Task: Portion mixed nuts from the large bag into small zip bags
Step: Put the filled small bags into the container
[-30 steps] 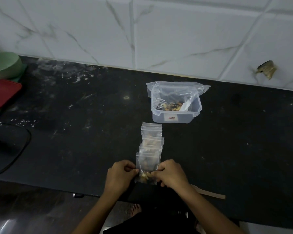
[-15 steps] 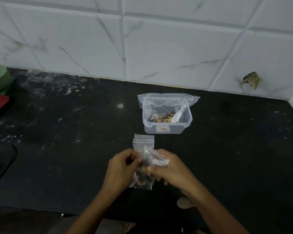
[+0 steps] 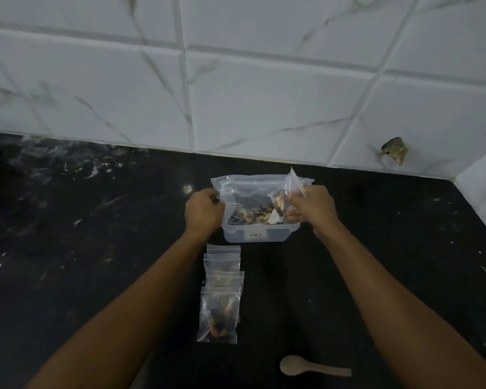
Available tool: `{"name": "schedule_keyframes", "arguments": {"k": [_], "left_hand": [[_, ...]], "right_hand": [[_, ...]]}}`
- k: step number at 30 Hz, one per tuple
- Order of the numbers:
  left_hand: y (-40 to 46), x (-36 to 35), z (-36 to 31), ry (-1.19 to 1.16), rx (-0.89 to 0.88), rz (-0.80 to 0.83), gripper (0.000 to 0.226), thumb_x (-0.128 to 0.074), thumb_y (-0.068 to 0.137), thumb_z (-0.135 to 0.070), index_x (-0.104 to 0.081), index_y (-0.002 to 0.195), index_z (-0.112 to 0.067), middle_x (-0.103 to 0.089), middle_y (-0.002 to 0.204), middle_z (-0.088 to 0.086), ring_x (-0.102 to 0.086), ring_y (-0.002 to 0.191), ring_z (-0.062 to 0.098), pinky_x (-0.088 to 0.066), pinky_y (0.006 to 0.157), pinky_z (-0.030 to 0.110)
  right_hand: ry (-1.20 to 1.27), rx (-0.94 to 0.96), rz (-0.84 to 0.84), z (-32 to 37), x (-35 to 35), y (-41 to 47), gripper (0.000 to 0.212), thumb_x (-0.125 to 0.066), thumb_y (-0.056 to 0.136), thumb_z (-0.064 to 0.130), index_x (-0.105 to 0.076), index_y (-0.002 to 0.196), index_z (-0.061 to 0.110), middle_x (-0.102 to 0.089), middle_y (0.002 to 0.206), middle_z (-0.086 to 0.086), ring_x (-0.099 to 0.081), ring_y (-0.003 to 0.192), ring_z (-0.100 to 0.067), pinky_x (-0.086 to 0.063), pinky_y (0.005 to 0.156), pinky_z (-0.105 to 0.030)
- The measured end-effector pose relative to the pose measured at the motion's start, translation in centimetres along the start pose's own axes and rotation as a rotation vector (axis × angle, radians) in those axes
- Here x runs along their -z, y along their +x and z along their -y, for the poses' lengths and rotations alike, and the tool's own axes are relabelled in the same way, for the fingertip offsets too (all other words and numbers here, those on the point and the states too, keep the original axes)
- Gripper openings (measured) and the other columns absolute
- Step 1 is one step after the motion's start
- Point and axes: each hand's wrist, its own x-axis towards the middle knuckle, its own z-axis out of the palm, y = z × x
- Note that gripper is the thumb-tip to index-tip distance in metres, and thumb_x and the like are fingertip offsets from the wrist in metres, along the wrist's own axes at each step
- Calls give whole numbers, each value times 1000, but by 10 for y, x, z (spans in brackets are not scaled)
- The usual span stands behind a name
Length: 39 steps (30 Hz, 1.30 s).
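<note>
The middle of the black stone table (image 3: 96,248) is occupied by a clear plastic tub (image 3: 260,234), with overlapping small clear zip bags (image 3: 222,293) lined up at its 6 o'clock. A pale wooden spoon (image 3: 312,367) lies at 5 o'clock. Bare table is seen at 9 and 3 o'clock; the white marble-tiled wall (image 3: 264,94) closes off 12 o'clock.

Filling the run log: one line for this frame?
left hand: holds large bag edge | right hand: pinches small zip bag over tub | filled bags: counter | spoon: idle
</note>
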Motion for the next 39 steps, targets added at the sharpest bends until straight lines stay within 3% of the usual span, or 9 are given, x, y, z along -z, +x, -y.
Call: {"name": "schedule_keyframes", "arguments": {"k": [4, 7, 9, 14, 19, 25, 31, 35, 39], "left_hand": [[7, -5, 10, -41, 71, 31, 7, -61, 94, -14, -67, 98, -15, -60, 80, -8, -61, 74, 4, -41, 57, 15], [10, -6, 15, -98, 103, 78, 11, -61, 94, -16, -68, 102, -16, -65, 87, -6, -63, 77, 4, -51, 64, 19], [11, -5, 19, -128, 110, 96, 8, -61, 94, -17, -69, 97, -19, -68, 91, -3, -66, 80, 5, -56, 72, 25], [11, -6, 20, -187, 131, 106, 9, -60, 95, -17, -69, 93, -20, -66, 86, -6, -67, 81, 8, -60, 80, 33], [12, -6, 21, -205, 143, 105, 9, -61, 95, -17, -70, 94, -19, -69, 90, -2, -69, 84, 13, -60, 82, 38], [11, -4, 20, -212, 138, 113, 10, -61, 95, -17, -70, 97, -16, -70, 93, -1, -69, 86, 13, -60, 83, 39], [11, -4, 21, -231, 146, 124, 14, -60, 95, -17, -69, 106, -13, -71, 100, 4, -70, 86, 13, -60, 76, 32], [11, -3, 20, -228, 142, 139, 16, -59, 95, -18, -68, 107, -12, -70, 100, 3, -69, 86, 13, -60, 75, 30], [11, -4, 20, -228, 146, 128, 16, -60, 95, -18, -68, 107, -12, -70, 100, 4, -70, 86, 13, -61, 78, 34]], "right_hand": [[-163, -25, -47, -13, -9, 23, 12, -60, 88, 11, -69, 92, 5, -70, 77, -11, -71, 63, -23, -61, 62, -39], [-483, 21, -108, -14, -16, 24, 17, -59, 91, 28, -64, 85, 12, -60, 72, 0, -59, 64, -16, -48, 57, -30], [-668, 63, -111, -15, -22, 21, 13, -57, 92, 26, -63, 88, 15, -56, 76, 1, -54, 68, -18, -42, 60, -28], [-1028, 261, -52, -24, -25, 23, 13, -54, 93, 19, -65, 90, 13, -58, 77, -1, -55, 67, -19, -42, 59, -29], [-1097, 264, 54, -18, -21, 32, 13, -58, 88, 23, -58, 77, 17, -59, 74, -1, -56, 66, -19, -43, 62, -30], [-1203, 227, 103, -11, -23, 34, 5, -54, 92, 20, -57, 94, 17, -55, 81, -2, -52, 72, -19, -38, 68, -31], [-1283, 490, -26, -14, -37, 33, 15, -59, 93, 24, -61, 106, 16, -66, 91, -3, -62, 77, -19, -37, 58, -29], [-1327, 458, 92, -12, -42, 37, 22, -62, 91, 28, -61, 110, 17, -67, 94, -4, -63, 81, -19, -43, 61, -29], [-1365, 423, 72, -10, -40, 35, 16, -55, 94, 16, -64, 107, 12, -64, 86, -4, -61, 75, -18, -48, 64, -29]]}}
